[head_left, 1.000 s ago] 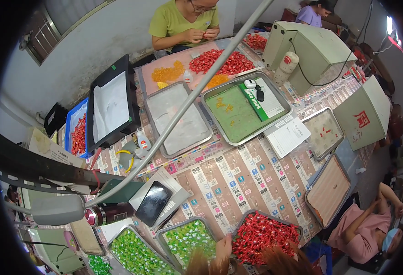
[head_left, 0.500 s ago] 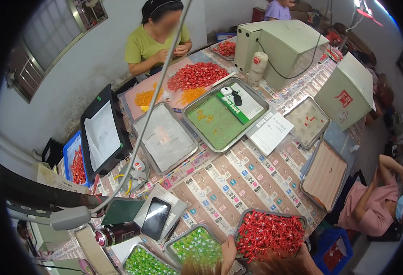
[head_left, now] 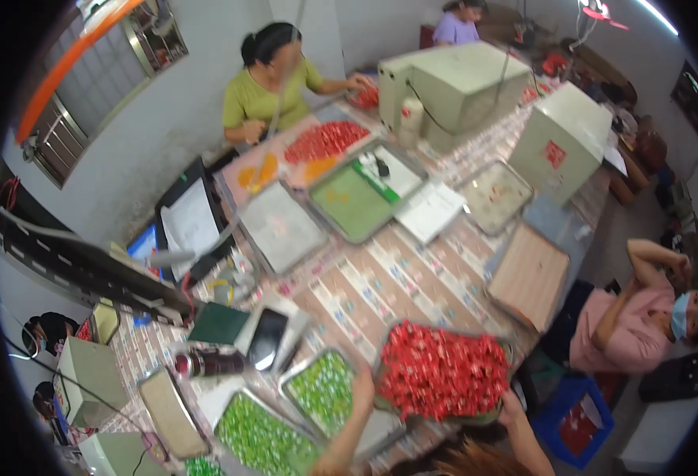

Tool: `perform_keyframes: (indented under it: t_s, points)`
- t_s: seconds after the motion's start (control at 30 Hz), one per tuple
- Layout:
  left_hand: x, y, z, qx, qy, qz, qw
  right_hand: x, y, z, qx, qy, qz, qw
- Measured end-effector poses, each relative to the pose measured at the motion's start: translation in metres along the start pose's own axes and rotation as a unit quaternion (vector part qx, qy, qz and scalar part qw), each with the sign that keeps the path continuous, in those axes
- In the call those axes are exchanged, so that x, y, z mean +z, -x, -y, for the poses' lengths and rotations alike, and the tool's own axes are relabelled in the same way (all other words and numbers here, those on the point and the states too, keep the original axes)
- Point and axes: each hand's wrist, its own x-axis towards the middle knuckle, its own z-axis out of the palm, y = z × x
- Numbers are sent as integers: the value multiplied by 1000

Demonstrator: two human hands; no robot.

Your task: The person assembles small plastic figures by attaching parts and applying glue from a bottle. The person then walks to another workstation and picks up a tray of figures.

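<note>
Heaped with small red pieces (head_left: 444,371), a metal tray (head_left: 488,416) is held between my two hands at the near side of the table. My left hand (head_left: 362,387) grips its left edge, fingers partly hidden by the rim. At the near right corner my right hand (head_left: 511,406) is closed on the rim, its fingers partly under the tray. Just left of my left hand lies a tray of green-and-white pieces (head_left: 322,389); a second tray of green pieces (head_left: 260,436) stands beside it. What the small pieces are cannot be made out.
A phone (head_left: 269,337), a dark bottle (head_left: 210,363) and a green box (head_left: 218,324) lie to the left. Farther off are a grey tray (head_left: 284,226), a green-bottomed tray (head_left: 345,210) and a wooden-looking board (head_left: 530,274). People sit across and at right.
The red-filled tray has come up and left in view, in both my hands. The view has shifted and blurred. The person across has reached an arm toward the far red pieces.
</note>
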Motion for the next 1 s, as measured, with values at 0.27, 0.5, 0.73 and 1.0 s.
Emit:
perform_keyframes:
  t_s: [0.27, 0.5, 0.73, 1.0]
  points:
    - [-14, 53, -46, 32, 166, 125, 978, 5, 60, 23, -85, 50, 79, 992]
    - [-12, 171, -11, 21, 260, 149, 954, -13, 134, 47, -72, 60, 77, 993]
    - [-17, 290, 51, 55, 288, 113, 949, -44, 192, 76, 21, 80, 169, 982]
    - [-29, 418, 113, 75, 439, 82, 892, -66, 245, 77, 119, 110, 236, 958]
